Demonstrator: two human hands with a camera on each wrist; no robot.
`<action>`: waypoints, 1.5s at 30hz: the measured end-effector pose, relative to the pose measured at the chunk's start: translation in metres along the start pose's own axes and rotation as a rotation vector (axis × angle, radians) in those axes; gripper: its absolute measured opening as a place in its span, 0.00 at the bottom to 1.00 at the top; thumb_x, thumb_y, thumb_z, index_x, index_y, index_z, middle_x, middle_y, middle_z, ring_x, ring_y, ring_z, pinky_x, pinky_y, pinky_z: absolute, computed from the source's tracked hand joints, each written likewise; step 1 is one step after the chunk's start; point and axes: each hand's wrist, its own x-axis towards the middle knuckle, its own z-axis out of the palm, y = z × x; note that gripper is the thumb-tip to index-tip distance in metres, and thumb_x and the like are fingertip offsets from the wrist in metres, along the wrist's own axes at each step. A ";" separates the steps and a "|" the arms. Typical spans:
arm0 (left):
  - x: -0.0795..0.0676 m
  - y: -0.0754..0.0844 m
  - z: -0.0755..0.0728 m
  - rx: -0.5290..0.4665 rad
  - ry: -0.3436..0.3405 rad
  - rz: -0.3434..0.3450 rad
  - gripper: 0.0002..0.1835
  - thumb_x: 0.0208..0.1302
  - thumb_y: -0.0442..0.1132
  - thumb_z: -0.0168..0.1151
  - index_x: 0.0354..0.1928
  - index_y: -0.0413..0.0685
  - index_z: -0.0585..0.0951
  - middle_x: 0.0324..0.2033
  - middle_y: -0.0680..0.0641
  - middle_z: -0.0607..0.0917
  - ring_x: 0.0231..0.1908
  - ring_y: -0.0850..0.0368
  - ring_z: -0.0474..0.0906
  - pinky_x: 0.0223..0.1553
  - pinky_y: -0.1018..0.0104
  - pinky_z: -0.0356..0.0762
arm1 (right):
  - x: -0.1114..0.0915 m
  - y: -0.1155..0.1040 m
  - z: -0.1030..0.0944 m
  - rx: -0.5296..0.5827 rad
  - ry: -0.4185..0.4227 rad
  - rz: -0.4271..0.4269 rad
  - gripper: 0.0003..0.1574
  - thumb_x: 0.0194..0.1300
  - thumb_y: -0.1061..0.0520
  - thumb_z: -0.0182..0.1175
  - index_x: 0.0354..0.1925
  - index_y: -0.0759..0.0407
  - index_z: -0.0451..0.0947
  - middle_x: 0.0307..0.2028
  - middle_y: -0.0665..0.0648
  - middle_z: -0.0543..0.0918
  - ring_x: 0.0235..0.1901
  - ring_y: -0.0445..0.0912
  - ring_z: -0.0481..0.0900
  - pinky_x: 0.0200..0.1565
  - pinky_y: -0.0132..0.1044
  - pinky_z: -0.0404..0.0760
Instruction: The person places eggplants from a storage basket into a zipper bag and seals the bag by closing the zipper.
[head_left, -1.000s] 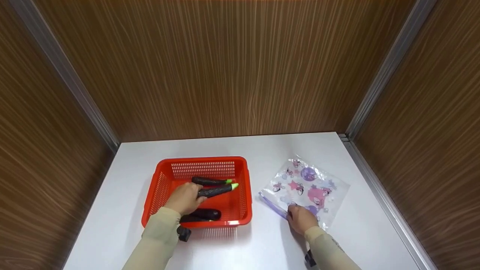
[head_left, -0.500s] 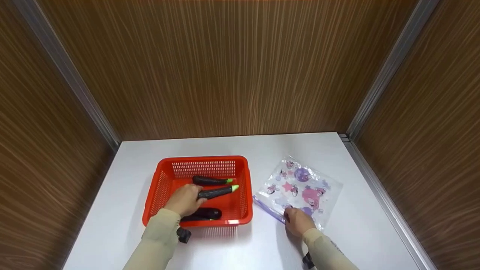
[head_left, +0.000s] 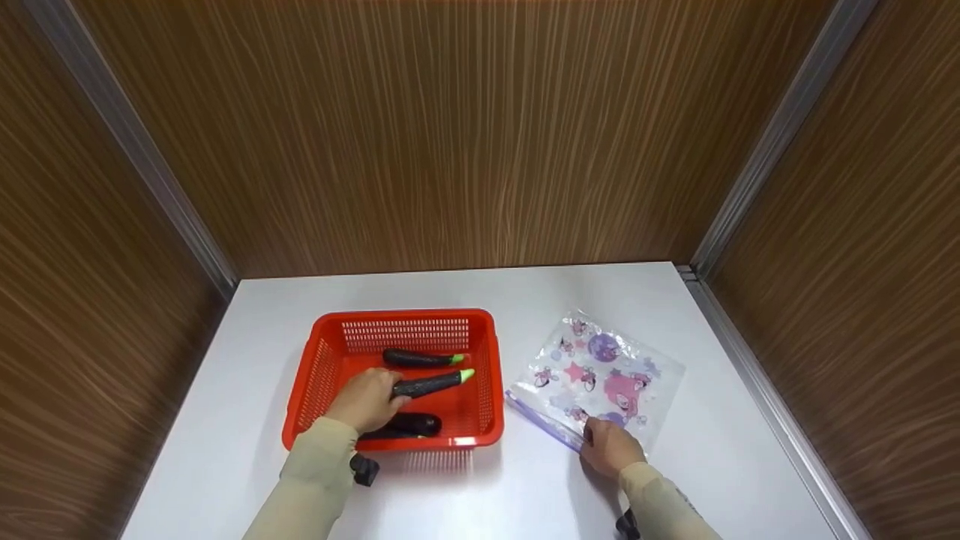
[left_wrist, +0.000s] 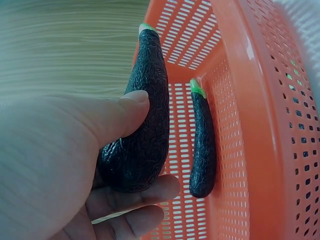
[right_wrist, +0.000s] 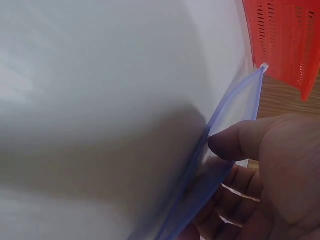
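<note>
In the head view my left hand (head_left: 365,401) grips a dark eggplant (head_left: 427,385) over the red basket (head_left: 489,442). Its pale green stem end points right. The left wrist view shows the thumb (left_wrist: 125,112) across the eggplant's side and the fingers beneath it. Another eggplant (head_left: 420,358) lies along the basket's back, and more dark eggplant (head_left: 412,424) shows near the front, partly behind the left hand. My right hand (head_left: 613,448) pinches the purple zip edge of a clear printed zip bag (head_left: 652,367). In the right wrist view its thumb (right_wrist: 232,142) sits between the parted purple strips (right_wrist: 220,112).
Both basket and bag are on a white table (head_left: 480,502), the bag lying flat to the basket's right with one corner close to it. Wood-grain panels (head_left: 465,150) rise behind and at both sides, with metal strips (head_left: 772,420) along the corners.
The bag has shifted a little left toward the basket. My right hand has then moved slightly right along its purple edge. The left hand keeps hold of the eggplant, almost still.
</note>
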 end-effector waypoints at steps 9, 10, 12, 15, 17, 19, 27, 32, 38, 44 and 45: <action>-0.005 0.002 0.002 -0.018 0.031 -0.002 0.20 0.58 0.46 0.69 0.49 0.41 0.82 0.41 0.45 0.83 0.37 0.52 0.76 0.46 0.54 0.75 | -0.001 0.005 -0.001 0.002 0.026 -0.084 0.07 0.50 0.64 0.61 0.24 0.56 0.71 0.20 0.49 0.72 0.22 0.45 0.69 0.27 0.45 0.71; -0.006 0.003 0.002 -0.018 0.032 -0.004 0.20 0.59 0.46 0.69 0.49 0.41 0.82 0.40 0.45 0.83 0.37 0.52 0.76 0.45 0.54 0.75 | -0.002 0.006 -0.001 -0.001 0.035 -0.096 0.07 0.50 0.64 0.61 0.24 0.56 0.71 0.20 0.49 0.72 0.22 0.45 0.68 0.27 0.45 0.71; -0.007 0.006 0.003 -0.020 0.031 -0.016 0.21 0.59 0.46 0.69 0.50 0.42 0.82 0.40 0.46 0.83 0.36 0.53 0.75 0.45 0.54 0.75 | -0.002 0.008 0.000 -0.003 0.055 -0.119 0.08 0.50 0.64 0.61 0.24 0.55 0.71 0.20 0.48 0.71 0.22 0.44 0.68 0.27 0.45 0.71; -0.009 0.012 0.003 -0.040 0.030 -0.018 0.21 0.59 0.46 0.68 0.51 0.42 0.82 0.40 0.46 0.82 0.35 0.53 0.74 0.45 0.55 0.75 | -0.004 0.013 0.001 0.009 0.062 -0.133 0.10 0.51 0.64 0.62 0.23 0.54 0.70 0.19 0.47 0.70 0.21 0.44 0.67 0.26 0.44 0.69; -0.010 0.017 0.003 -0.054 0.033 -0.008 0.22 0.60 0.47 0.68 0.52 0.42 0.81 0.41 0.46 0.82 0.36 0.53 0.74 0.45 0.55 0.75 | -0.004 0.015 0.001 0.022 0.062 -0.136 0.11 0.51 0.63 0.63 0.22 0.52 0.70 0.19 0.46 0.69 0.20 0.44 0.67 0.26 0.42 0.68; -0.012 0.021 0.003 -0.067 0.045 0.005 0.21 0.60 0.46 0.67 0.52 0.42 0.81 0.41 0.46 0.82 0.37 0.53 0.74 0.45 0.55 0.75 | -0.005 0.018 0.001 0.030 0.067 -0.140 0.11 0.51 0.62 0.64 0.23 0.51 0.70 0.19 0.45 0.69 0.21 0.43 0.67 0.27 0.42 0.68; -0.018 0.034 0.005 -0.106 0.104 0.017 0.19 0.60 0.46 0.67 0.51 0.45 0.82 0.43 0.47 0.82 0.39 0.52 0.74 0.47 0.52 0.75 | -0.002 0.021 -0.001 0.048 0.122 -0.173 0.12 0.50 0.63 0.65 0.24 0.51 0.71 0.20 0.45 0.69 0.23 0.42 0.67 0.28 0.40 0.68; -0.021 0.040 0.007 -0.126 0.140 0.040 0.20 0.60 0.47 0.67 0.52 0.45 0.81 0.43 0.47 0.82 0.38 0.53 0.75 0.46 0.53 0.76 | -0.002 0.021 -0.005 0.053 0.186 -0.237 0.14 0.49 0.64 0.65 0.24 0.50 0.69 0.20 0.44 0.67 0.22 0.41 0.66 0.26 0.38 0.67; -0.022 0.046 0.007 -0.107 0.167 0.084 0.21 0.60 0.47 0.67 0.51 0.42 0.81 0.43 0.46 0.82 0.39 0.53 0.76 0.47 0.54 0.76 | 0.000 0.021 -0.009 0.065 0.234 -0.282 0.17 0.49 0.64 0.64 0.24 0.48 0.66 0.19 0.42 0.66 0.21 0.39 0.65 0.26 0.36 0.66; -0.027 0.055 0.008 -0.142 0.152 0.090 0.22 0.61 0.48 0.66 0.53 0.43 0.80 0.44 0.47 0.82 0.38 0.54 0.75 0.45 0.55 0.77 | 0.001 0.022 -0.011 0.115 0.250 -0.286 0.17 0.50 0.67 0.61 0.25 0.48 0.66 0.19 0.41 0.65 0.20 0.38 0.64 0.24 0.34 0.66; -0.028 0.056 0.009 -0.148 0.149 0.089 0.22 0.61 0.49 0.66 0.53 0.44 0.80 0.44 0.48 0.82 0.39 0.54 0.75 0.45 0.55 0.77 | 0.001 0.022 -0.012 0.123 0.252 -0.284 0.17 0.51 0.68 0.61 0.25 0.48 0.66 0.19 0.41 0.65 0.20 0.38 0.64 0.25 0.34 0.66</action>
